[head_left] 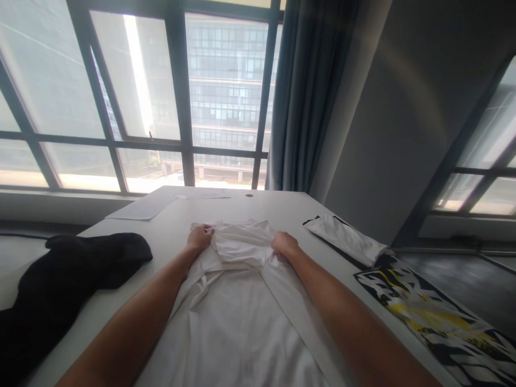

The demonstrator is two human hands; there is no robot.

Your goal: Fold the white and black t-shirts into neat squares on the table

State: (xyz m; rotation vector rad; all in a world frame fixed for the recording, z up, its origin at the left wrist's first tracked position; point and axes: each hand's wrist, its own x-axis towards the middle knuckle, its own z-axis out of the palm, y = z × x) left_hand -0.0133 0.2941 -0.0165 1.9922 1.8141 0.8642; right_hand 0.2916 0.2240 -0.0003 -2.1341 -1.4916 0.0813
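Observation:
A white shirt [245, 317] lies lengthwise on the white table, its far end bunched and folded over toward me. My left hand [200, 237] pinches the cloth at the far left of that fold, thumb and fingers together. At the far right of the fold, my right hand [284, 243] is closed on the same cloth. Both arms reach forward along the shirt's sides. Long folded strips run down each side of it and look like sleeves, though I cannot be sure. The near end runs out of view at the bottom.
Dark clothing [92, 263] is heaped on the left. To the right lie a folded white-and-black garment [346, 236] and a black, white and yellow patterned cloth [435, 317]. White paper [143, 207] rests on the table [278, 201] near its far edge. Beyond stand windows and a curtain [302, 97].

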